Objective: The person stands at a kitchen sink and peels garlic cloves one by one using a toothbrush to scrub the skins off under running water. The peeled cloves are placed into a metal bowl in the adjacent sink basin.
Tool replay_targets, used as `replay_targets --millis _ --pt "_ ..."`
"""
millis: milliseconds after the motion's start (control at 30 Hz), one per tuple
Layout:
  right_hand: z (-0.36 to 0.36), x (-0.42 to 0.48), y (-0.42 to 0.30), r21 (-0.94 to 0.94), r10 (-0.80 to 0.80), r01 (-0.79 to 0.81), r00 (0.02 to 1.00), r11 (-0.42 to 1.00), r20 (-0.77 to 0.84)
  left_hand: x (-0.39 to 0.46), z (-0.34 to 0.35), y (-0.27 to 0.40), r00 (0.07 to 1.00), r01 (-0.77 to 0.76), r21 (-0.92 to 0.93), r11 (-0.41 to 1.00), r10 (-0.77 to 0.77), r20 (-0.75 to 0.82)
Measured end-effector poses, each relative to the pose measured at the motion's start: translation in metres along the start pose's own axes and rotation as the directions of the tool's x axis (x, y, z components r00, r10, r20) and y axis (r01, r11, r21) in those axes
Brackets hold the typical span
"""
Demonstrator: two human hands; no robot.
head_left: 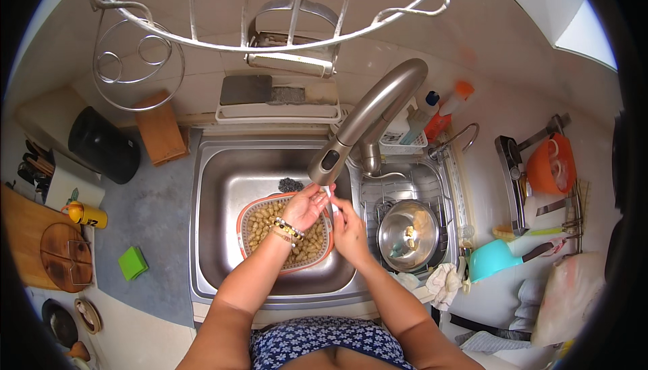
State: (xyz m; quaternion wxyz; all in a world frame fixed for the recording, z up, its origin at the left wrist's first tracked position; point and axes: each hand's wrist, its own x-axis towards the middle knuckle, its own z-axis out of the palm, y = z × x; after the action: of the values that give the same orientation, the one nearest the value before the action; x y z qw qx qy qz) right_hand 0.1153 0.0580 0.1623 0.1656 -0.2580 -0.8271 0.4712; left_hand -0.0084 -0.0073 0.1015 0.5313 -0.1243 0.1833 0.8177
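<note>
My left hand [305, 209], palm up with bracelets at the wrist, is over a plastic colander basket [331, 241] with an orange rim. Its fingertips meet those of my right hand just below the faucet's spray head; whether they pinch something small is too fine to tell. My right hand [350, 228] grips a slim white object [332, 200], possibly a small knife, beside the left fingers. Many unshelled peanuts [260, 223] fill the basket, which stands in the left sink basin [217, 238]. A dark scouring pad [290, 185] lies behind it.
A pull-down faucet [374, 112] arches over the hands. On the dish rack in the right basin, a steel bowl [392, 226] holds a few small pieces. A wire rack [202, 42] hangs overhead. A green cloth [132, 262] and a black canister [104, 145] are on the left counter.
</note>
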Motion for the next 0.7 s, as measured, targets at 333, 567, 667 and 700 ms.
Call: replay_targets --millis 333,567,667,700 --pt "0.025 0.078 -0.016 0.051 0.020 -0.022 0.999 0.998 0.039 0.022 -0.038 0.044 0.882 0.024 0.039 0.999 -0.040 0.470" --pt "0.031 0.066 0.018 0.216 0.107 -0.110 0.994 0.970 0.028 -0.009 -0.003 0.035 0.985 0.059 0.248 0.967 -0.097 0.144" --pt "0.023 0.055 0.037 0.113 0.138 -0.139 0.990 0.984 0.019 -0.004 -0.001 0.023 0.999 0.027 0.318 0.948 -0.037 0.025" --pt "0.020 0.049 0.040 0.087 0.123 -0.122 0.992 0.989 0.000 0.003 -0.015 0.022 0.990 -0.117 0.685 0.719 0.140 0.022"
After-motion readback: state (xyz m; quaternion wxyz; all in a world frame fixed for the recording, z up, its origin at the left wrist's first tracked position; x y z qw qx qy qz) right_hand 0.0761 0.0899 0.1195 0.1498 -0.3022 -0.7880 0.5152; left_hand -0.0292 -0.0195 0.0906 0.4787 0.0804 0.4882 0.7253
